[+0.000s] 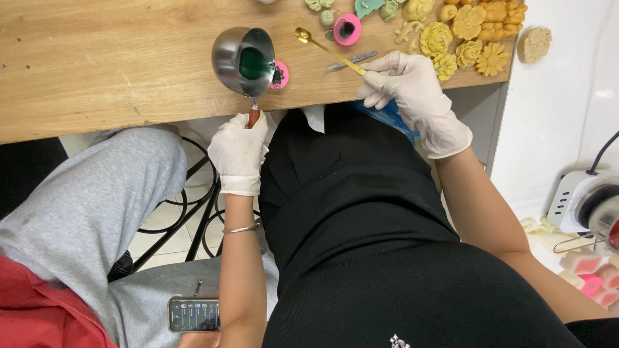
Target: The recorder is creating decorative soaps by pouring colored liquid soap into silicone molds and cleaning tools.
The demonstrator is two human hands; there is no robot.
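My left hand (238, 151), in a white glove, grips the reddish handle of a small steel pot (244, 59) tilted over a pink round mould (280, 75) on the wooden table (97, 64). Green liquid shows inside the pot. My right hand (412, 90), also gloved, holds a thin gold spoon (322, 48) by its handle, with the bowl pointing up-left above the table. A second pink mould (347, 29) lies beyond the spoon. A slim metal tool (351, 61) lies beside the spoon.
Several yellow flower-shaped pieces (471, 35) and green ones (329, 13) lie at the table's far right. A round beige piece (535, 44) sits off the table's right edge. Another person in grey trousers (97, 206) sits at left, a phone (193, 314) on the lap. A white power strip (580, 200) is at right.
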